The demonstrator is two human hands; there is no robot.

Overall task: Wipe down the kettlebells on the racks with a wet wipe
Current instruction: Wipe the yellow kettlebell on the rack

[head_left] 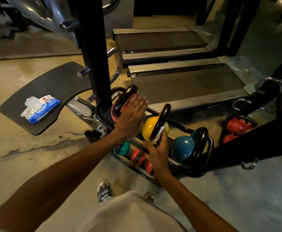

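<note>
Gym floor, rack (pixel 192 173) low. Wet wipe (pixel 160 133) pinched in right hand (pixel 158 153), pressed on yellow kettlebell (pixel 149 128) handle, axis slanting up-away. Left hand (pixel 131 119) spread flat against pink kettlebell (pixel 118 111), left of yellow.

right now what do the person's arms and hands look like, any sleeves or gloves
Both forearms are bare with no sleeves in view. The left hand and right hand wear no gloves, and no rings, watch or wristbands show.

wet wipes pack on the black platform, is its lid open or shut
Open: the wet wipes pack has its clear flip lid raised, and a white wipe shows at the opening.
</note>
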